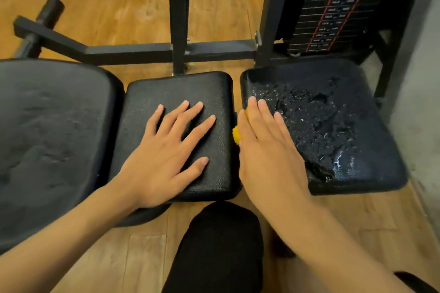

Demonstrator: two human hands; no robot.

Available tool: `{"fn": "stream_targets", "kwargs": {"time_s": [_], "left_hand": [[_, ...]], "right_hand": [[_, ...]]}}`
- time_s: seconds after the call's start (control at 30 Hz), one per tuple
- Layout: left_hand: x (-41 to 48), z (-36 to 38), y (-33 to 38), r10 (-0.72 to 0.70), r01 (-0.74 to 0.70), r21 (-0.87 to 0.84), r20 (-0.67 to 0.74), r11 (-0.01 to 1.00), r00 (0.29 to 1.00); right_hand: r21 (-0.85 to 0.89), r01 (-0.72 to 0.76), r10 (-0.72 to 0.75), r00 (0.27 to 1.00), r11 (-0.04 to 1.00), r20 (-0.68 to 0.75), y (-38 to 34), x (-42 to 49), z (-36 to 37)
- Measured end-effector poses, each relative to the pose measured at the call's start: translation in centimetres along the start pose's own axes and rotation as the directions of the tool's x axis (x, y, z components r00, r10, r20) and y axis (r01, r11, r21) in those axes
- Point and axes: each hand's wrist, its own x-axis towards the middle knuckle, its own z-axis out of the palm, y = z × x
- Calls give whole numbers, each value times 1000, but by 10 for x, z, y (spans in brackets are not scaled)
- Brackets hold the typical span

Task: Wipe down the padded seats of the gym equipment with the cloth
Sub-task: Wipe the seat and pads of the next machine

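Three black padded seats lie side by side. My left hand [175, 150] rests flat with spread fingers on the middle pad [209, 88]. My right hand [266, 147] presses flat, fingers straight, on the left edge of the right seat [345, 126], whose cracked surface is wet with droplets. A yellow cloth [236, 134] lies under that hand; only a small bit shows at its left side. The large left seat [52, 131] is worn and creased.
A black steel frame [133, 53] and upright post [179, 31] run behind the seats. A weight stack [338, 7] stands at the back right beside a grey wall [419, 102]. My black-clad knee [221, 245] is below, over the wooden floor.
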Motion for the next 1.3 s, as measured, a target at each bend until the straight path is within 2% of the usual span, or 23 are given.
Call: {"fn": "stream_targets", "kwargs": {"time_s": [0.07, 0.17, 0.27, 0.43, 0.6, 0.7, 0.83, 1.03, 1.1, 1.3], "left_hand": [[0, 1, 0, -1, 1, 4, -4, 1000, 1000], [1, 2, -2, -5, 5, -12, -28, 1000, 1000], [1, 4, -4, -4, 2, -36, -58, 999, 998], [-1, 8, -4, -9, 6, -35, -78, 999, 997], [-3, 8, -3, -7, 4, -38, -83, 999, 997], [-3, 9, -5, 0, -4, -55, -88, 998, 996], [1, 8, -8, 17, -25, -76, -99, 997, 995], [1, 9, -10, 28, -36, -65, -112, 997, 993], [1, 9, -11, 29, -37, -69, -115, 997, 993], [-1, 9, -11, 32, -41, -79, -116, 996, 993]], "right_hand": [[-38, 40, -37, 997, 998, 68, -1, 28, -8], [-134, 70, -63, 996, 989, 56, -3, 67, -10], [-143, 54, -50, 998, 988, 35, 0, 73, -3], [-41, -33, 29, 996, 999, -80, -8, 38, 1], [-77, -66, 60, 996, 995, -71, -19, -36, 12], [-101, -41, 30, 994, 994, -105, -17, -50, 22], [-119, -53, 33, 986, 991, -166, -12, -23, 25], [-138, -101, 82, 988, 985, -134, 0, 79, 9], [-145, -105, 84, 986, 984, -142, -2, 87, 9], [-97, -99, 86, 988, 990, -125, -17, -16, 17]]}}
